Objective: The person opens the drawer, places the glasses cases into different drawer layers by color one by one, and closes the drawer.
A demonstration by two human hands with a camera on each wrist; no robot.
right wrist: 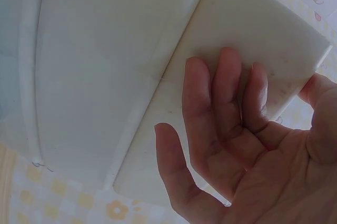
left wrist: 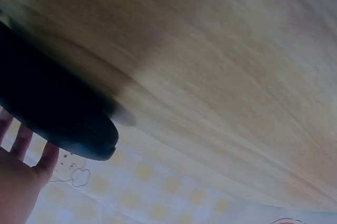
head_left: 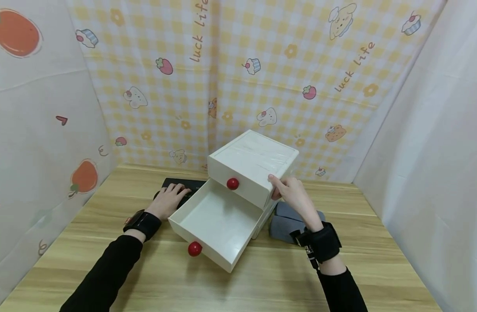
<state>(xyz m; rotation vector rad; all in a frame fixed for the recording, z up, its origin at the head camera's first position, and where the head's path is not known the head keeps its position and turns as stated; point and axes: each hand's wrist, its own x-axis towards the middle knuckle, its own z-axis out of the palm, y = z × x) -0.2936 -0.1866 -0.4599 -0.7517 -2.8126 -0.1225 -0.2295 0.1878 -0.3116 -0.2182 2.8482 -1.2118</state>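
At two o'clock from the open drawer [head_left: 222, 216], the right hand [head_left: 294, 193] grips the white box [head_left: 254, 151]. At ten, the left hand [head_left: 170, 202] touches a black case [left wrist: 58, 97]; can't tell if fingers grip.

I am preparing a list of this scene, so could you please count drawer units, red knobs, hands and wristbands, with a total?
White drawer unit: 1
Upper red knob and lower red knob: 2
Left hand and right hand: 2
Left wristband and right wristband: 2
Total: 7
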